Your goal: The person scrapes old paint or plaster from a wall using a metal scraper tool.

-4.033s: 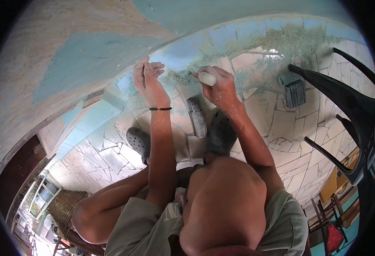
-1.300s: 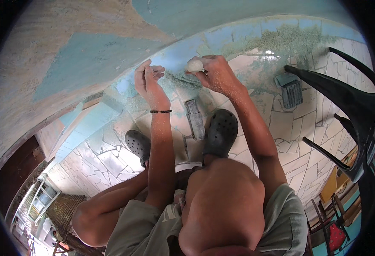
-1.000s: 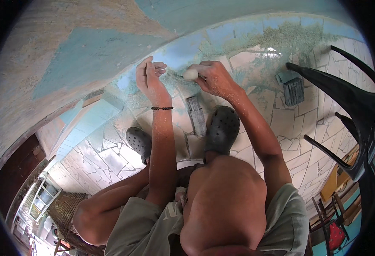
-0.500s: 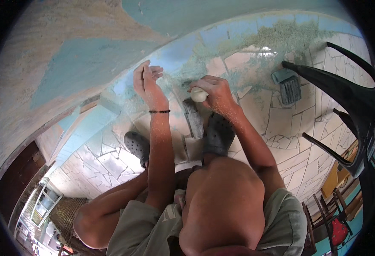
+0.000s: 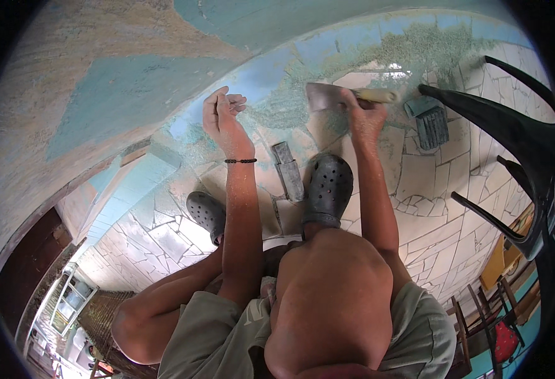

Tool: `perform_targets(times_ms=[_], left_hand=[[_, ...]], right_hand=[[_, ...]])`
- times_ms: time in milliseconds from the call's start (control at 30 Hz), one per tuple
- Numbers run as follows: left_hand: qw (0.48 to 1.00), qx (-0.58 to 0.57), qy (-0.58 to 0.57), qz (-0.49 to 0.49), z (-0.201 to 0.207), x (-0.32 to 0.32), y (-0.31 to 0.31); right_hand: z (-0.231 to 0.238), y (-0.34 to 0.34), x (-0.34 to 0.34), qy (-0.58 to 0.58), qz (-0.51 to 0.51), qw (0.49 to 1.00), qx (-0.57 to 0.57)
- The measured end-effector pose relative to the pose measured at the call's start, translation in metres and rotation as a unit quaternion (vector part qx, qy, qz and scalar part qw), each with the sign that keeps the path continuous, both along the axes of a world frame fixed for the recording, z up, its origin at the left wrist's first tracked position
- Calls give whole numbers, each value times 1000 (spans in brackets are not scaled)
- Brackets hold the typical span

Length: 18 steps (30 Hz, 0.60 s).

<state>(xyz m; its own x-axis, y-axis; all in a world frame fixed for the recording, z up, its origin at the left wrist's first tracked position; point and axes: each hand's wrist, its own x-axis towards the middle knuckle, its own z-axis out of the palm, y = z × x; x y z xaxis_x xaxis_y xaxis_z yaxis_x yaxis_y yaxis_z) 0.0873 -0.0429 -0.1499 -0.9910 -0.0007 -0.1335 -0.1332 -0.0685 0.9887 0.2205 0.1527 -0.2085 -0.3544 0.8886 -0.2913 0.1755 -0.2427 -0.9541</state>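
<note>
In my right hand (image 5: pixel 366 121) is a putty knife with a wide metal blade (image 5: pixel 323 98) and a pale handle (image 5: pixel 378 95). The blade points left, above the dusty floor, and is slightly blurred. My left hand (image 5: pixel 225 120), coated with pale dust, hovers near the foot of the wall; its fingers are loosely bent and apart, with nothing visible in them. Greenish paint dust and scrapings (image 5: pixel 283 104) lie along the wall base between and beyond the hands. A grey, worn oblong block (image 5: pixel 288 170) rests on the floor between my feet.
Peeling blue and tan wall (image 5: pixel 119 95) curves along the left and far side. Black chair legs (image 5: pixel 479 110) reach in from the right, near a dark ridged block (image 5: pixel 432 128). My dark clogs (image 5: pixel 328 189) stand on irregular stone tiles (image 5: pixel 422 180).
My right hand has swung right and away from me, turning the putty knife so its blade now shows. My left hand has shifted slightly right, its fingers more bent.
</note>
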Motion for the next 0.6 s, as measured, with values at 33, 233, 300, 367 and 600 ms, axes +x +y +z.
perform_targets(times_ms=[33, 233, 300, 367, 600], left_hand=[[1000, -1, 0, -1, 2, 1, 2], [1000, 9, 15, 3, 11, 2, 7], [1000, 5, 22, -2, 13, 1, 4], [1000, 4, 16, 4, 11, 1, 0], [1000, -18, 5, 17, 6, 0, -8]], right_hand=[[-4, -6, -5, -20, 38, 999, 25], [18, -17, -24, -2, 220, 973, -65], [39, -20, -24, -1, 267, 963, -29], [53, -20, -24, -6, 307, 952, 11], [79, -32, -36, 61, 421, 851, 309]])
